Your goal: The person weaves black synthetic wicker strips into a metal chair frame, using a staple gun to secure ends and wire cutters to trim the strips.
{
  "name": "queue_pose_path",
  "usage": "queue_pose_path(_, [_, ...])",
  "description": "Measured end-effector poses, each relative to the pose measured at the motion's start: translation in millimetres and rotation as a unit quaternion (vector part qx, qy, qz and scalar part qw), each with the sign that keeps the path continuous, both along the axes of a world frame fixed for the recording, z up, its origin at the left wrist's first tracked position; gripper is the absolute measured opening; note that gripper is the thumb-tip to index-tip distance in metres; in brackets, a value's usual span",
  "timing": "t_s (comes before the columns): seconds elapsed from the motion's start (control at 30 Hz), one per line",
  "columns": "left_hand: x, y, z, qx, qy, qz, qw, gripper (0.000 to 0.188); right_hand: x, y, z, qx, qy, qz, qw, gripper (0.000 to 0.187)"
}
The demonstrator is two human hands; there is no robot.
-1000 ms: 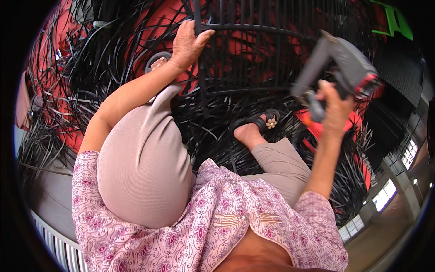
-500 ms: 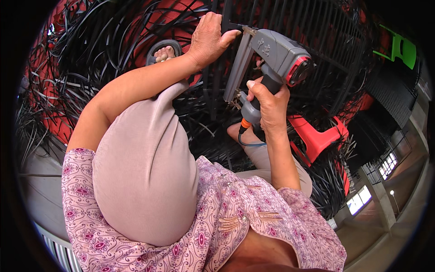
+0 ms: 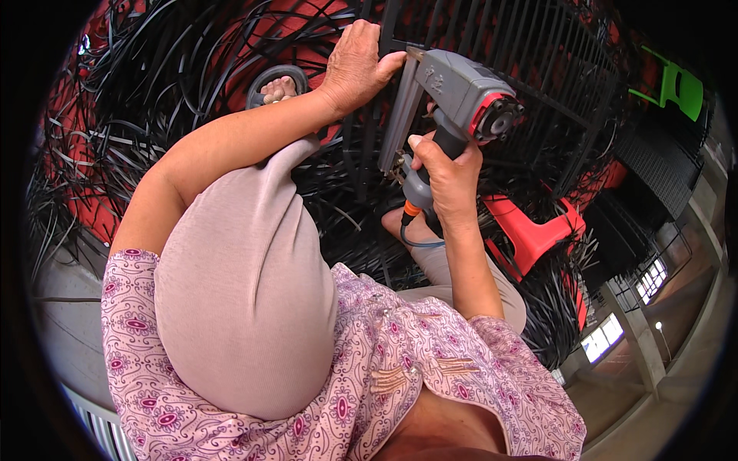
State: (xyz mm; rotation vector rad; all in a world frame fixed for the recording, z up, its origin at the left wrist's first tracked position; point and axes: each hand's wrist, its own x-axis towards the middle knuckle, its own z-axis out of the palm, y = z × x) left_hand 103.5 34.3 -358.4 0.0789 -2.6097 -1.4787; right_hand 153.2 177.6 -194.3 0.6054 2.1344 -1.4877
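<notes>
In my right hand (image 3: 453, 173) is a grey air nail gun (image 3: 461, 88), my fingers wrapped round its dark grip. Its cap end is black and red, and a thin dark hose (image 3: 419, 242) leaves the orange fitting under the handle. The gun's nose lies against or very near a bar of a black slatted frame (image 3: 550, 104); exact contact is hard to see. My left hand (image 3: 350, 73) holds the edge of that frame, fingers bent over it and partly hidden. Its thumb stretches toward the gun's nose.
Loose black strips (image 3: 154, 84) lie tangled around over red material. Past my right forearm is a red plastic stool (image 3: 534, 230); a green plastic chair (image 3: 680, 92) stands farther right, near dark woven panels (image 3: 665, 165). My sandalled foot (image 3: 278, 88) is beside my left wrist.
The nail gun and my right hand have shifted slightly left, and the gun has turned a little, showing more of its cap end. My left hand stays nearly still on the frame.
</notes>
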Motion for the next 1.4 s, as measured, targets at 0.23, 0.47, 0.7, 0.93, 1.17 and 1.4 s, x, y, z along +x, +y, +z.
queue_pose_path(0.23, [0.2,0.7,0.7,0.010,0.002,-0.006,1.000,0.037,-10.6,-10.4,12.1,0.032,-0.026,0.023,0.999,0.034])
queue_pose_path(0.47, [2.9,-1.0,-1.1,-0.001,0.002,-0.010,1.000,0.042,-7.3,-7.5,7.9,0.053,-0.022,0.028,0.998,0.030])
queue_pose_path(0.7, [0.7,-6.7,9.7,0.015,0.009,-0.010,1.000,0.036,-5.5,25.5,21.1,-0.034,0.032,-0.084,0.995,0.019])
queue_pose_path(0.93, [-12.6,-6.9,8.3,0.155,-0.131,-0.114,0.972,0.028,-17.8,199.1,97.2,-0.002,0.250,-0.149,0.957,0.024])
queue_pose_path(1.17, [-8.1,7.2,29.3,-0.052,0.036,-0.053,0.997,0.075,73.1,436.5,164.1,0.422,0.188,-0.086,0.883,0.046])
queue_pose_path(1.4, [-4.0,-14.5,19.9,0.025,-0.058,-0.032,0.997,0.067,163.8,557.8,108.2,0.659,-0.128,-0.200,0.714,0.088])
